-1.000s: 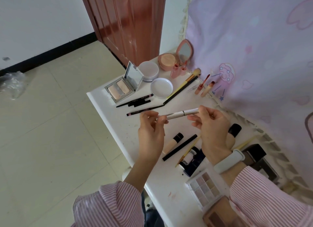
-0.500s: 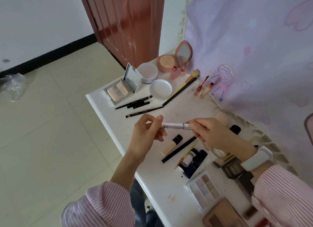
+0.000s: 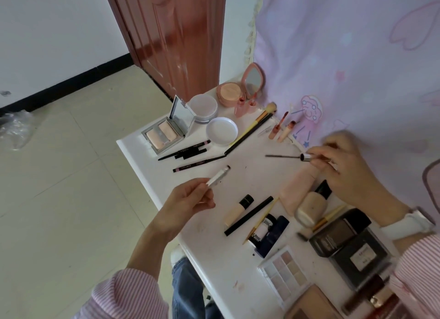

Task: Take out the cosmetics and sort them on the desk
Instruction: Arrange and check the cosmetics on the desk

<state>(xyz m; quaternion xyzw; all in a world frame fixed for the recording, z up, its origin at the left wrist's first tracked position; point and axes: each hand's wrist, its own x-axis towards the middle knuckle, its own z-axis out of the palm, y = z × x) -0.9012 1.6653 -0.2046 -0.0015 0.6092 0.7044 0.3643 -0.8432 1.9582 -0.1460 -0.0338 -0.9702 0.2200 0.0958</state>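
Mascara tube (image 3: 219, 176) sits pinched in my left hand (image 3: 188, 199) at frame centre, over the surface (image 3: 238, 266); my right hand (image 3: 345, 166) pinches its wand (image 3: 285, 156). Inspecting, I judge; next, recap and place it.

pink-and-white striped sleeves (image 3: 123, 295), a white wristband (image 3: 408, 223) on the right wrist, blue jeans (image 3: 188, 287).

I read this as a home room: a red-brown wooden door (image 3: 171, 33), tiled floor (image 3: 71, 176), and a white desk (image 3: 238, 259) strewn with cosmetics (cartoon-print curtain (image 3: 345, 45) behind).
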